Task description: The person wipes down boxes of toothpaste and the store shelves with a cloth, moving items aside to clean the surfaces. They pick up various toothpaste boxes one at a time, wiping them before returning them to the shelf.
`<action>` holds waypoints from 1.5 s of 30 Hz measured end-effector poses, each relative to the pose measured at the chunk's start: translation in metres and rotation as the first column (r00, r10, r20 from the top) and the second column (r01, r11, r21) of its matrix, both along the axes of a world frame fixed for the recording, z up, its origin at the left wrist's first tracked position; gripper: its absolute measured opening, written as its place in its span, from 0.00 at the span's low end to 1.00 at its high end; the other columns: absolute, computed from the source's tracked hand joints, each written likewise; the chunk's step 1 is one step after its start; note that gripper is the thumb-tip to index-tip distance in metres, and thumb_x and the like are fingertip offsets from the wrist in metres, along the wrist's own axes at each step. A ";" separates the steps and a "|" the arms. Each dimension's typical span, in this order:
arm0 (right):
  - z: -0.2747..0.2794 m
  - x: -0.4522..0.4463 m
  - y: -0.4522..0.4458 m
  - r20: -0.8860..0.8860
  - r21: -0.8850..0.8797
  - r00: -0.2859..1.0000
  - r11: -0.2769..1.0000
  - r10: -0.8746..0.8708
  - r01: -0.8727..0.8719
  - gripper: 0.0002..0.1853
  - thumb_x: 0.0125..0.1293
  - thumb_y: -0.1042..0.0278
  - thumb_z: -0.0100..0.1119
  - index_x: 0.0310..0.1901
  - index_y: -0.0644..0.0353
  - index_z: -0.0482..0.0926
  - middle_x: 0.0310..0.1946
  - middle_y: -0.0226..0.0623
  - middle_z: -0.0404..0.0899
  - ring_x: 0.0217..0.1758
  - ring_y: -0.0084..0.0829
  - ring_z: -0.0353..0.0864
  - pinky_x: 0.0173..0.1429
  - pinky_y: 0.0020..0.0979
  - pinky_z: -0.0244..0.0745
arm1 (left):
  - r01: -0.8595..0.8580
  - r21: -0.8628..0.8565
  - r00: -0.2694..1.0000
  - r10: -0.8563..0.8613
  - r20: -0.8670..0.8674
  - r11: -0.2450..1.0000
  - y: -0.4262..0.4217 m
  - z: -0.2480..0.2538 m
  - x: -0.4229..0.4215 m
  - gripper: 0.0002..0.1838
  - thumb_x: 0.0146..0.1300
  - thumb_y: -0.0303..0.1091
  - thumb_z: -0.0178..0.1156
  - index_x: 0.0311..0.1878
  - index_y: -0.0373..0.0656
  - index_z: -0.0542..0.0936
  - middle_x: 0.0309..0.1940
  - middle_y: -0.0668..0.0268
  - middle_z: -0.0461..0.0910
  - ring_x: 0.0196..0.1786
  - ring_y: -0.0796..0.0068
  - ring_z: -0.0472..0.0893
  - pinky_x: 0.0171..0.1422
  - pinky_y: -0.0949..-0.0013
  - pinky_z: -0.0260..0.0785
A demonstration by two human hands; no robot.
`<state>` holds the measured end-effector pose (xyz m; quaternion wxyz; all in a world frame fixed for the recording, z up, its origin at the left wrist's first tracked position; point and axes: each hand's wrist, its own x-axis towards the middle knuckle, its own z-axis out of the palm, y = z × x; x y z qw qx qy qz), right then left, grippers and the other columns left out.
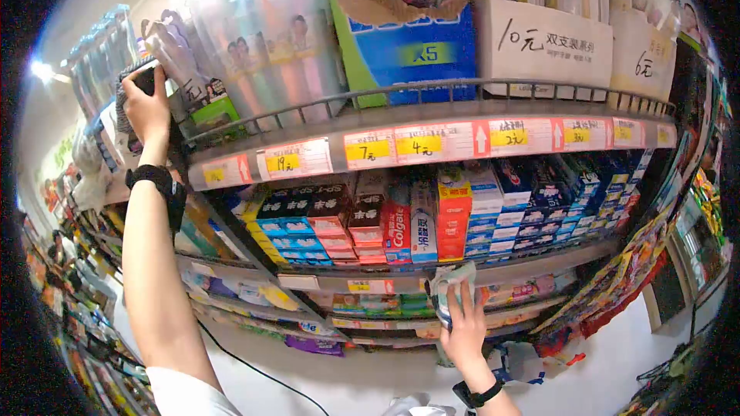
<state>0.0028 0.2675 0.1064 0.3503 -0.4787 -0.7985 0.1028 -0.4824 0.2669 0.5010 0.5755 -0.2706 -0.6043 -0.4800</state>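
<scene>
My left hand [148, 104] is raised at the upper left, its fingers closed on a small dark item beside the top shelf's end. My right hand [465, 322] presses a pale greenish cloth [455, 285] against the front edge of the shelf [509, 276] below the toothpaste boxes. Its fingers lie fairly straight over the cloth. Stacked toothpaste boxes [451, 216] fill the middle shelf above my right hand. Price labels [420, 145] run along the upper shelf's edge. Both wrists wear dark bands.
Above are a clear bin of toothbrushes [270, 38], a blue and green carton [412, 50] and a white box [547, 46]. Hanging packets [617, 285] line the right side. A black cable [254, 370] crosses the pale floor. Lower shelves hold packaged goods [385, 304].
</scene>
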 end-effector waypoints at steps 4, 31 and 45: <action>0.009 -0.002 -0.001 -0.013 0.001 1.000 1.000 -0.011 0.011 0.41 0.43 0.76 0.62 0.66 0.55 0.68 0.72 0.46 0.58 0.56 0.64 0.69 0.60 0.50 0.70 | -0.002 0.001 0.998 0.002 -0.060 1.000 0.000 0.001 -0.001 0.32 0.61 0.64 0.57 0.52 0.43 0.72 0.37 0.45 0.83 0.42 0.43 0.82 0.45 0.50 0.73; 0.013 0.055 0.006 -0.293 0.535 0.933 0.845 0.208 -0.020 0.27 0.51 0.72 0.60 0.57 0.59 0.77 0.66 0.57 0.66 0.65 0.57 0.70 0.64 0.48 0.67 | 0.057 0.041 0.998 -0.056 -0.010 0.998 0.002 -0.003 0.004 0.28 0.61 0.63 0.59 0.52 0.50 0.72 0.39 0.51 0.83 0.42 0.45 0.83 0.42 0.50 0.74; 0.187 0.150 0.117 -0.406 0.671 0.893 0.598 -0.197 0.437 0.27 0.55 0.76 0.62 0.59 0.64 0.72 0.65 0.50 0.68 0.68 0.48 0.67 0.71 0.39 0.60 | 0.090 0.005 0.995 -0.091 0.040 0.996 0.004 -0.005 -0.007 0.30 0.62 0.65 0.56 0.56 0.51 0.71 0.45 0.53 0.83 0.47 0.46 0.81 0.47 0.50 0.73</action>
